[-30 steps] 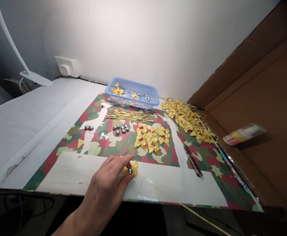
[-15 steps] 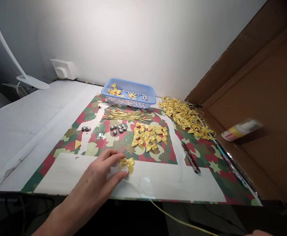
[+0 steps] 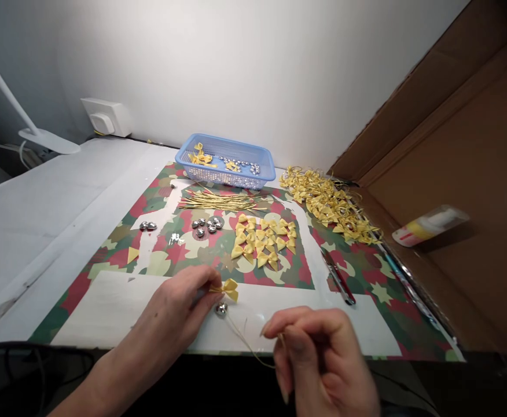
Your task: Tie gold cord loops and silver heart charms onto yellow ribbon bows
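My left hand (image 3: 188,301) pinches a yellow ribbon bow (image 3: 230,289) above the white sheet at the front of the table. Just below the bow a silver jingle bell (image 3: 221,309) rests by my fingertips. From the bell a thin pale cord (image 3: 247,343) runs right and down in a curve. My right hand (image 3: 323,359), closed in a pinch, holds the cord at its right end. Beyond my hands lie several yellow bows (image 3: 264,240) in rows, with several silver bells (image 3: 207,226) to their left.
A blue basket (image 3: 225,139) with bows and bells stands by the wall. Gold cords (image 3: 221,200) lie before it. Finished-looking bows (image 3: 329,202) are heaped at right, near a red-handled cutter (image 3: 339,278), a bottle (image 3: 429,226) and a cardboard wall (image 3: 462,145).
My right hand has come in from the lower right with the cord's end. The bow has turned in my left fingers, and the bell now shows below it.
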The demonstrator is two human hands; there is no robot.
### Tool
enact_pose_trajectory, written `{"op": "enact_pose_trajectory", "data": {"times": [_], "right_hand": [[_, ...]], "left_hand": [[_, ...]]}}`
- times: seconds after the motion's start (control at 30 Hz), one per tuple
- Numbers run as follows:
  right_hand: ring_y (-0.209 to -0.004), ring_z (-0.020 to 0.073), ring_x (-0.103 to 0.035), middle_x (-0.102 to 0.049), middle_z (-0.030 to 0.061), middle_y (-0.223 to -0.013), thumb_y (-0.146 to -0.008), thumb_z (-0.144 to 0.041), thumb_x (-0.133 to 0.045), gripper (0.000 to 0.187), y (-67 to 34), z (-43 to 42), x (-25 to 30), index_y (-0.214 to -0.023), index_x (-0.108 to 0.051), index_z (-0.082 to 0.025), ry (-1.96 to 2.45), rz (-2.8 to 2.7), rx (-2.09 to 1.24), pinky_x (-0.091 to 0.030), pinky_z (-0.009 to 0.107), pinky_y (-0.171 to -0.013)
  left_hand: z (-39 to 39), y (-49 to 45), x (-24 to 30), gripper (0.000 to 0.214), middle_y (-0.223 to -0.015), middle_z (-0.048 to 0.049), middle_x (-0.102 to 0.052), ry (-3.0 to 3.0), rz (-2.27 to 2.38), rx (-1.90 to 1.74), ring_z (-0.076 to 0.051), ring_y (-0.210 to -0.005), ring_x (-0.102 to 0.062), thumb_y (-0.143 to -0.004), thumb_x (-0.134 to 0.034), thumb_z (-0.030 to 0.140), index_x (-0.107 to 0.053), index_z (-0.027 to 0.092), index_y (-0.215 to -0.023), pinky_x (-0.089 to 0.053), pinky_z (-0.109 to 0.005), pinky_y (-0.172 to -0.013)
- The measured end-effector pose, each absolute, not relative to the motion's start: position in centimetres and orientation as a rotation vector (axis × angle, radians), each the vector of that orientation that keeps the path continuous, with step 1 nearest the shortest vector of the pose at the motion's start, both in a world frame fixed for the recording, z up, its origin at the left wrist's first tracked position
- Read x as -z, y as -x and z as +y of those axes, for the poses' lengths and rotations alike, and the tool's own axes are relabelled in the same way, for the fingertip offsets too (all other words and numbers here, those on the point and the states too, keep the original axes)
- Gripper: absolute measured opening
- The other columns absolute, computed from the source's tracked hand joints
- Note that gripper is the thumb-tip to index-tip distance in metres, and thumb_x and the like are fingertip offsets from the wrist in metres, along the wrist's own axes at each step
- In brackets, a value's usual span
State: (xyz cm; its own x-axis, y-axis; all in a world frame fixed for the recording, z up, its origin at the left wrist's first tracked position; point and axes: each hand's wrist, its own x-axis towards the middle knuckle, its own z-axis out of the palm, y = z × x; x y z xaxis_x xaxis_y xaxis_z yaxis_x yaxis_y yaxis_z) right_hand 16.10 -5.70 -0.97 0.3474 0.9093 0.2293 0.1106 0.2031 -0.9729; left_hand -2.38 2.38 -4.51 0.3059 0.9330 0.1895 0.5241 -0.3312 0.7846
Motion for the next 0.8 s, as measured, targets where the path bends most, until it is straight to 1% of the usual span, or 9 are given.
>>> {"op": "enact_pose_trajectory", "data": {"times": [0.1,0.17,0.23,0.27,0.33,0.4,0.53,0.67,0.8], "right_hand": [[-0.051,0.0074,-0.052,-0.068,-0.0019,-0.077,-0.113,-0.042,-0.057,0.026,-15.9,-5.0,2.7,-0.096,-0.060,-0.022,1.285,-1.230,-0.815,-0.039,0.020,-0.050],[-0.058,0.0107,-0.060,-0.066,-0.0034,-0.072,-0.113,-0.042,-0.055,0.021,-16.0,-4.6,3.6,-0.115,-0.063,-0.023,1.284,-1.330,-0.792,-0.045,0.021,-0.056],[-0.060,0.0119,-0.063,-0.065,-0.0046,-0.072,-0.112,-0.036,-0.054,0.021,-16.1,-4.2,4.1,-0.129,-0.059,-0.023,1.279,-1.400,-0.736,-0.049,0.021,-0.059],[-0.060,0.0117,-0.064,-0.066,-0.0048,-0.073,-0.112,-0.032,-0.053,0.019,-16.2,-4.0,4.2,-0.128,-0.058,-0.024,1.280,-1.435,-0.704,-0.049,0.021,-0.059],[-0.063,0.0114,-0.065,-0.068,-0.0038,-0.077,-0.110,-0.023,-0.052,0.010,-16.3,-3.6,4.1,-0.116,-0.060,-0.025,1.288,-1.534,-0.641,-0.049,0.020,-0.058],[-0.066,0.0113,-0.066,-0.068,-0.0026,-0.080,-0.109,-0.016,-0.050,0.015,-16.6,-3.3,3.9,-0.109,-0.062,-0.025,1.288,-1.666,-0.583,-0.051,0.019,-0.059],[-0.073,0.0103,-0.068,-0.067,-0.0021,-0.085,-0.106,-0.004,-0.048,0.025,-17.1,-2.9,3.2,-0.113,-0.062,-0.024,1.261,-1.799,-0.497,-0.056,0.017,-0.070],[-0.089,0.0091,-0.072,-0.071,0.0005,-0.100,-0.103,0.003,-0.049,0.034,-17.4,-2.8,2.8,-0.121,-0.063,-0.023,1.226,-1.849,-0.449,-0.058,0.016,-0.082],[-0.090,0.0127,-0.069,-0.065,0.0055,-0.103,-0.100,0.007,-0.050,0.037,-17.2,-2.9,2.8,-0.119,-0.066,-0.021,1.229,-1.913,-0.298,-0.059,0.021,-0.079]], "left_hand": [[2.2,2.6,4.0,0.010,-0.086,0.0019,-0.078,-1.904,1.257,-0.897,-0.018,-0.074,-0.074,-0.101,-0.062,0.026,-0.071,0.025,-0.098,-0.059,-0.027,-0.069],[2.2,2.7,3.6,0.011,-0.089,0.0011,-0.083,-1.810,1.210,-0.956,-0.019,-0.078,-0.078,-0.099,-0.066,0.026,-0.077,0.025,-0.100,-0.063,-0.026,-0.070],[2.2,2.7,3.4,0.011,-0.089,0.0008,-0.086,-1.690,1.164,-1.022,-0.019,-0.078,-0.081,-0.095,-0.071,0.023,-0.082,0.025,-0.098,-0.066,-0.024,-0.069],[2.1,2.8,3.4,0.011,-0.089,0.0009,-0.087,-1.637,1.151,-1.046,-0.020,-0.078,-0.082,-0.093,-0.073,0.022,-0.083,0.025,-0.096,-0.067,-0.023,-0.069],[2.0,2.9,3.6,0.013,-0.091,0.0011,-0.088,-1.562,1.144,-1.062,-0.020,-0.080,-0.084,-0.091,-0.076,0.022,-0.086,0.027,-0.097,-0.069,-0.022,-0.071],[1.9,3.0,3.9,0.016,-0.095,0.0010,-0.089,-1.483,1.142,-1.073,-0.021,-0.085,-0.086,-0.090,-0.080,0.022,-0.087,0.029,-0.102,-0.070,-0.021,-0.075],[1.7,2.8,4.6,0.025,-0.098,0.0023,-0.090,-1.312,1.107,-1.139,-0.019,-0.087,-0.087,-0.087,-0.082,0.017,-0.086,0.031,-0.108,-0.069,-0.018,-0.080],[1.6,2.5,4.4,0.023,-0.092,0.0060,-0.088,-1.291,1.086,-1.184,-0.015,-0.080,-0.085,-0.085,-0.081,0.012,-0.085,0.032,-0.097,-0.068,-0.014,-0.075],[1.5,2.4,4.1,0.025,-0.089,0.0080,-0.087,-1.372,1.093,-1.223,-0.013,-0.073,-0.082,-0.087,-0.076,0.010,-0.086,0.033,-0.090,-0.067,-0.013,-0.070]]}}
